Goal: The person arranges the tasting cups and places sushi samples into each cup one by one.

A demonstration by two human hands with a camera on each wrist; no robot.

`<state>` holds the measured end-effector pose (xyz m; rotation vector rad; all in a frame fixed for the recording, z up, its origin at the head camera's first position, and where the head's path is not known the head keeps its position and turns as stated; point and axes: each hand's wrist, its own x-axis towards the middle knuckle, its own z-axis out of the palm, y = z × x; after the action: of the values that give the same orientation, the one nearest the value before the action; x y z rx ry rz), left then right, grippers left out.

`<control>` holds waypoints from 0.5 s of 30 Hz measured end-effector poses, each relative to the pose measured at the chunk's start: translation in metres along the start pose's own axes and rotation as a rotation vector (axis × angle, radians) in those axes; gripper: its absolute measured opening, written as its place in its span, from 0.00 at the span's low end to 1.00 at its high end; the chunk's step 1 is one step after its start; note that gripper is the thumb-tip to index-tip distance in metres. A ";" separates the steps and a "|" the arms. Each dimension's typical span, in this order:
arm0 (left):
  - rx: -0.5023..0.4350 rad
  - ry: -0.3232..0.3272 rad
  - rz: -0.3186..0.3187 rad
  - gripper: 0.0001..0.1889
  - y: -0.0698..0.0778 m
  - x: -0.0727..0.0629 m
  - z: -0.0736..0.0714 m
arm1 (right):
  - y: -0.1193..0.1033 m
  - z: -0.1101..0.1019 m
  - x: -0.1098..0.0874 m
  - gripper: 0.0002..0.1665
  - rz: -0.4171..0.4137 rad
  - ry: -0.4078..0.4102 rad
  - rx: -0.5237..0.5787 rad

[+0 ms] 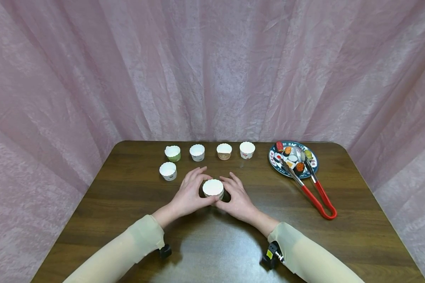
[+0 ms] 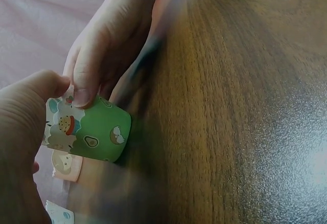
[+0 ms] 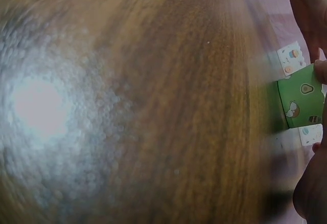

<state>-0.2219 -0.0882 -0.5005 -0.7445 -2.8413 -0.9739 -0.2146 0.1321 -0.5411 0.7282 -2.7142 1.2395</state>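
Observation:
Two nested paper baking cups stand upright between my hands at the middle of the table. The outer cup (image 2: 104,137) is green with avocado prints. Inside it sits a white cup (image 1: 213,188) with a scalloped rim and, in the left wrist view, cupcake prints. My left hand (image 1: 191,191) curves round the left side, its thumb at the front near the rim. From the right, my right hand (image 1: 238,199) holds the same pair, thumb at the front and fingers at the back. The two thumbs nearly meet. The fingertips behind the cups are partly hidden.
Along the back edge stand a green cup (image 1: 174,156), a white cup (image 1: 197,154), a brown cup (image 1: 224,154) and a red-printed white cup (image 1: 247,153). Another white cup (image 1: 168,175) stands nearer. At right, red-handled tongs (image 1: 315,199) lean on a patterned plate (image 1: 273,162) of sushi pieces.

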 end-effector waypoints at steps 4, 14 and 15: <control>-0.009 0.013 0.009 0.30 0.000 0.001 -0.001 | -0.001 0.000 0.000 0.37 0.000 0.007 0.003; -0.032 0.087 0.040 0.29 0.003 0.003 -0.020 | -0.003 0.000 0.001 0.36 0.022 0.006 0.005; -0.035 0.096 0.040 0.30 0.003 0.004 -0.023 | -0.003 0.000 0.001 0.36 0.027 0.005 0.011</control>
<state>-0.2264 -0.0984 -0.4797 -0.7336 -2.7243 -1.0267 -0.2145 0.1298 -0.5390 0.6910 -2.7246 1.2612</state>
